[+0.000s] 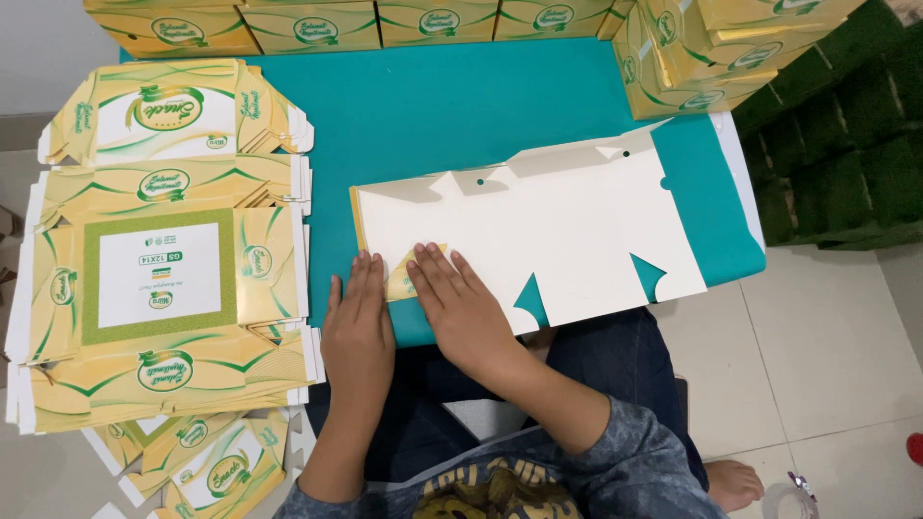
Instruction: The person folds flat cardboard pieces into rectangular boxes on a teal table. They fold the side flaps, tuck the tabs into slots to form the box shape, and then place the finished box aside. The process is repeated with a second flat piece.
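On the near edge of the teal table [461, 106], a flat white cardboard box blank [538, 226] lies unfolded with its plain inner side up, reaching toward the right edge, while a stack of yellow-green printed box blanks [163, 259] lies off the left edge and folded boxes [433, 19] line the far edge. At the blank's near-left corner, the left hand [358, 327] and right hand [461, 308] lie palm-down side by side, fingers extended and together, gripping nothing, pressing a small folded-over corner flap [404, 274] that shows its yellow printed face between them.
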